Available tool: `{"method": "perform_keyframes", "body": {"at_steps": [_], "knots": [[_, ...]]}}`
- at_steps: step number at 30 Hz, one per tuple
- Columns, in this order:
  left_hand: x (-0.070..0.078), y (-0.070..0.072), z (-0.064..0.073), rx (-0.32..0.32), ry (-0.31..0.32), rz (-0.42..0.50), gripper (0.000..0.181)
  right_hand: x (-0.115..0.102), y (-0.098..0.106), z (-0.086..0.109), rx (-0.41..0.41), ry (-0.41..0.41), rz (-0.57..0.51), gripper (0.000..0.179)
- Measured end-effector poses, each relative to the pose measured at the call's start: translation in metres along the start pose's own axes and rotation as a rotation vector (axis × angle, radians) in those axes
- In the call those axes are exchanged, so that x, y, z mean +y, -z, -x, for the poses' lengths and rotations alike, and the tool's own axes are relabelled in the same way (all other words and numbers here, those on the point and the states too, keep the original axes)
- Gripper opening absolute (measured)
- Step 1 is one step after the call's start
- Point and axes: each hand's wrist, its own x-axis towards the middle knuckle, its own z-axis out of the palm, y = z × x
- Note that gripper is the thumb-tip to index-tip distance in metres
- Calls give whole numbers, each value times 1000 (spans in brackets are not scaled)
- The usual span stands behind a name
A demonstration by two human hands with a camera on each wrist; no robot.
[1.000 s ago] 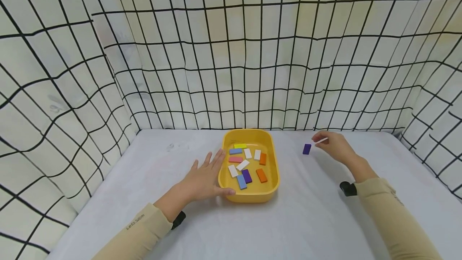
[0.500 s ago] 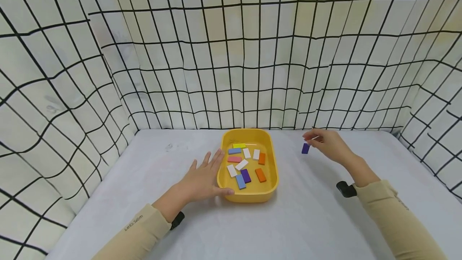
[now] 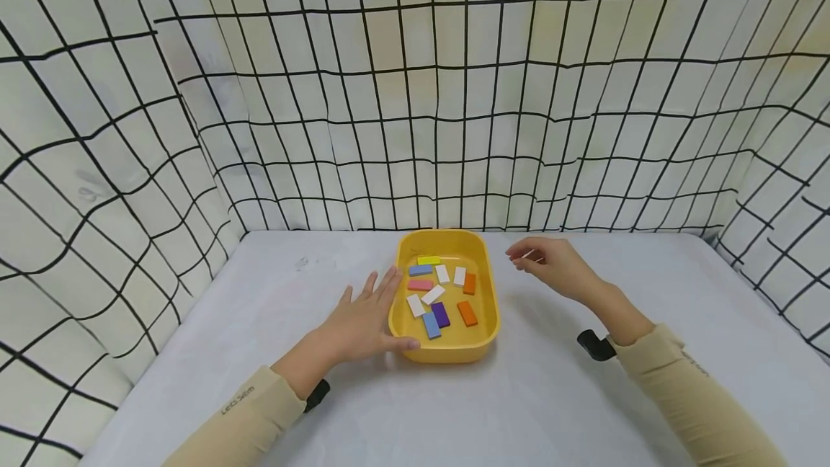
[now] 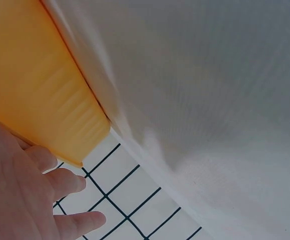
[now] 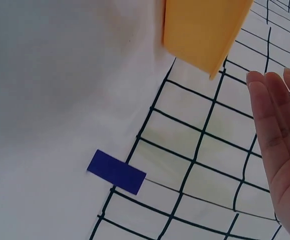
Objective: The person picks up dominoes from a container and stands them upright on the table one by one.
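My left hand [image 3: 369, 319] rests with spread, straight fingers along the left rim of a yellow plastic tub [image 3: 447, 356]; its thumb lies at the near left corner. My right hand [image 3: 558, 267] hovers just right of the tub and pinches a small flat white block [image 3: 537, 260], mostly hidden by the fingers. In the right wrist view, a purple rectangular block [image 5: 116, 172] lies on the white cloth; the right hand hides it in the head view. Inside the tub are several flat blocks, among them a pink one [image 3: 420, 285], a yellow one [image 3: 429, 260] and a purple one [image 3: 440, 314].
A white cloth [image 3: 292, 265] covers the table beneath the tub. White walls with a black grid [image 3: 415, 143] enclose the back and both sides. A dark wrist camera [image 3: 595, 345] sits under the right wrist.
My right hand has moved left toward the tub with the white block, passing over the purple block on the cloth. My left hand has stayed at the tub's rim.
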Motion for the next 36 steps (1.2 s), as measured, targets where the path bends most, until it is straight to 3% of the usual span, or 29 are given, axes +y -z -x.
{"method": "perform_keyframes", "body": {"at_steps": [10, 23, 32, 36], "knots": [[-1, 1, 0, 1, 3, -1, 123, -20, -26, -12, -84, -11, -79, 22], [-1, 0, -2, -1, 0, 9, 124, -42, -52, -26, -208, -1, -104, 23], [-1, 0, 0, 6, -14, 0, 122, -49, -69, -35, -281, 81, -13, 23], [-2, 0, 1, 13, -20, -8, 121, -50, -77, -39, -355, 51, -18, 22]]}}
